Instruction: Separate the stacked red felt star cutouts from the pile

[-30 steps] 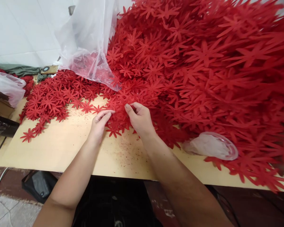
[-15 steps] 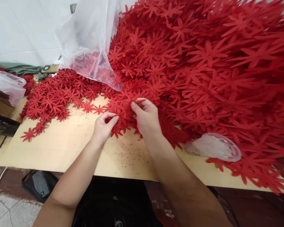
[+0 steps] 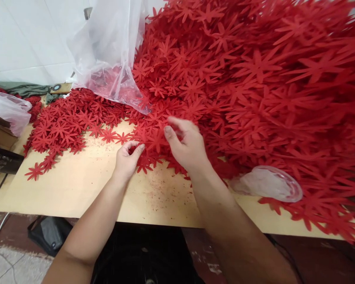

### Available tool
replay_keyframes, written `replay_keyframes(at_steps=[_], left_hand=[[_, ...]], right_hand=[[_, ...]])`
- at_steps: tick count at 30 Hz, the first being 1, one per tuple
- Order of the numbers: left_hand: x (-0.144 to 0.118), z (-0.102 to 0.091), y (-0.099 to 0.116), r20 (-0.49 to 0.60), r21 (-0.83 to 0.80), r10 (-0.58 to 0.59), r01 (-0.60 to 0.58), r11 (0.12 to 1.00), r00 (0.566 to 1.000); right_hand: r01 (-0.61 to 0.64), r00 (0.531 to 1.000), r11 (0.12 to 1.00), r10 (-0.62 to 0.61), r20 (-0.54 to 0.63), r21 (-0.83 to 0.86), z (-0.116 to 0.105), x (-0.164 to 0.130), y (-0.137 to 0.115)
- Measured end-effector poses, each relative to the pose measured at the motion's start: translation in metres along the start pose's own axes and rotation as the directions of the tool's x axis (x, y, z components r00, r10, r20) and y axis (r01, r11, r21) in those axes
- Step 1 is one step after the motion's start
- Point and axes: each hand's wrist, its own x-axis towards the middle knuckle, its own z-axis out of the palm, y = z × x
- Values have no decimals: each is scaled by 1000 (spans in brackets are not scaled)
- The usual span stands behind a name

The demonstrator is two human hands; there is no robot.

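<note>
two bare hands, one deep red heap

take the clock's centre between the hands, twelve at the far side. the left hand has thumb and forefinger pressed together beside red flower-shaped cutouts; whether a petal is pinched there, i cannot tell. the right hand is blurred, thumb and forefinger apart, over the pile's near edge.

the large heap spreads from twelve to three and could slump onto the hands if pulled low down. pieces overlap closely, so a pinch might lift several. towards four, cutouts near the bench front could drop if a forearm drags them.

a clear bag stands at eleven; red shows through its base, inside or behind, i cannot tell. just past three, a clear plastic tub lies tilted against the cutouts, something whitish in it; a nudge could roll it. past nine, a white bag hides its contents.
</note>
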Motion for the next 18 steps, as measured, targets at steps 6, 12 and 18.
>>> replay_keyframes(at_steps=[6,12,18], left_hand=[[-2,1,2,17,36,49,-50,998,999],[-5,2,3,23,142,49,-52,989,999],[-1,1,5,-28,55,-8,9,998,1000]], right_hand=[[-320,916,853,167,365,413,17,-13,-19],[-263,961,900,214,174,347,13,-3,1],[-72,982,996,61,-177,-57,-11,13,18]])
